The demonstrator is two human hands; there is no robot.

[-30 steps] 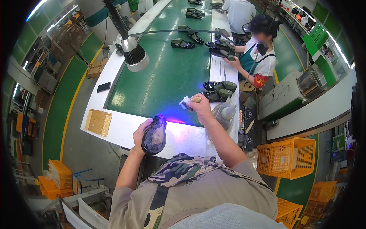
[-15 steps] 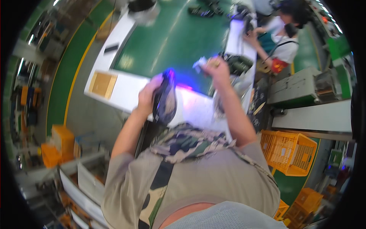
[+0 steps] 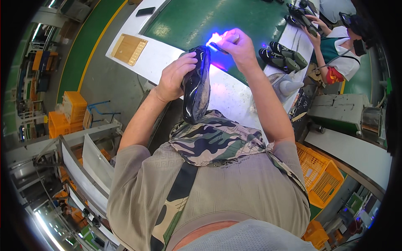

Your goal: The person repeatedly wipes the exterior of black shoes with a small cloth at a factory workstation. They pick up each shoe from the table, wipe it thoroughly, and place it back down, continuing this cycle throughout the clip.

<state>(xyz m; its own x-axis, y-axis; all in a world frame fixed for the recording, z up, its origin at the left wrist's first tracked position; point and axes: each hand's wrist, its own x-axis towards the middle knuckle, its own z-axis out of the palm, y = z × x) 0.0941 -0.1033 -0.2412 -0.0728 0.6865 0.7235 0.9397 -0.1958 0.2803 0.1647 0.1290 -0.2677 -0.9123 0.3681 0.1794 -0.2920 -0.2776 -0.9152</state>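
My left hand is closed round the side of a glossy black shoe, held upright in front of my apron. The shoe's pale, fuzzy underside shows toward the right. Close to the shoe's upper end, my right hand pinches a small slim tool, dark along its lower edge. Blue-violet glare washes out its tip, so its kind cannot be made out. A small gap seems to separate tool and shoe. Beyond my right forearm, a pair of black strapped shoes rests on the white table edge.
A green belt runs behind the white table. On the left lie a wooden board and a black phone. A plastic-wrapped white nozzle stands right. A co-worker handles shoes beyond; orange crates stand lower right.
My right hand has come left toward the upper end of the shoe. The camera view has shifted, bringing the strapped shoes and the co-worker out more sharply. My left hand keeps its hold.
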